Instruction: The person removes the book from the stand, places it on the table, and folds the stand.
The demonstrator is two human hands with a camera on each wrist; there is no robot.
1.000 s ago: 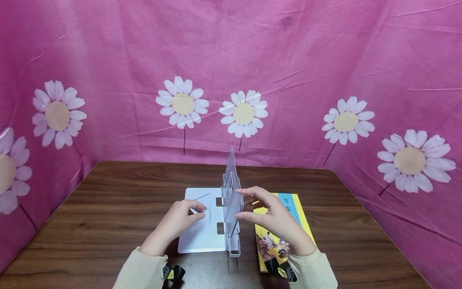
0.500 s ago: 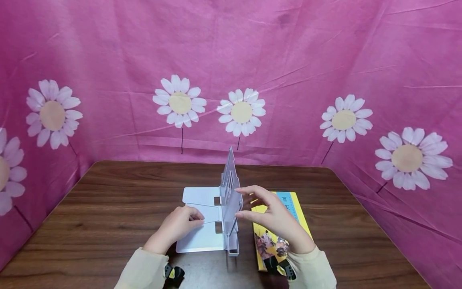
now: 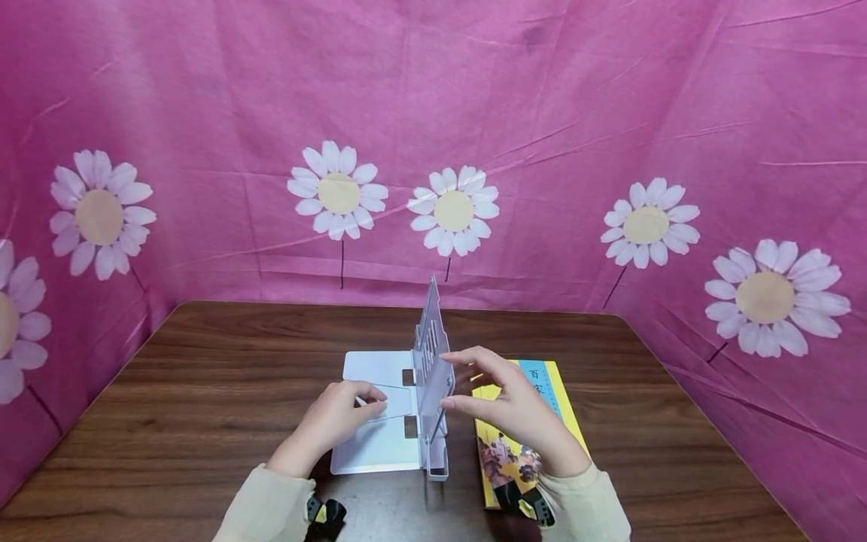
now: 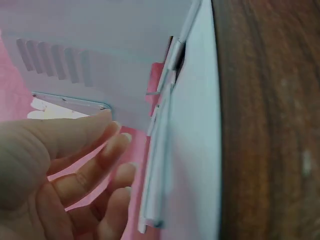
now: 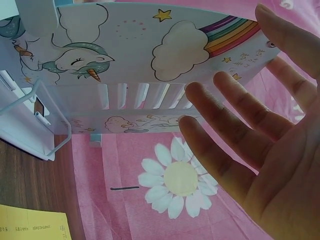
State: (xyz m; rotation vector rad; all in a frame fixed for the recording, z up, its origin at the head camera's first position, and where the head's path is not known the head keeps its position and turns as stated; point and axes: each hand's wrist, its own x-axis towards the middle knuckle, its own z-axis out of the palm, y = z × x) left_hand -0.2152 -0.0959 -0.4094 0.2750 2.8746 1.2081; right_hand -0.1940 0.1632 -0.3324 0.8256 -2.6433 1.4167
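A white book stand [image 3: 430, 361] stands with its printed panel upright; unicorns and a rainbow [image 5: 232, 37] show in the right wrist view. Its base plate [image 3: 379, 448] lies flat on the left. On that plate a thin wire support [image 4: 156, 170] lies nearly flat, hinged near the panel. My left hand [image 3: 339, 410] hovers over the support with loosely bent fingers, and no grip on the wire is seen. My right hand [image 3: 504, 395] is spread at the panel's printed side, thumb and fingertips at its near edge; whether they touch it is hard to tell.
A yellow and blue book [image 3: 494, 452] lies on the brown wooden table [image 3: 223, 361], partly under my right hand and forearm. Behind the table hangs a pink cloth [image 3: 542, 113] with daisies.
The wire support, raised in my left hand one second ago, has come down onto the base plate. My left fingers have since lifted slightly off it. My right hand stays put.
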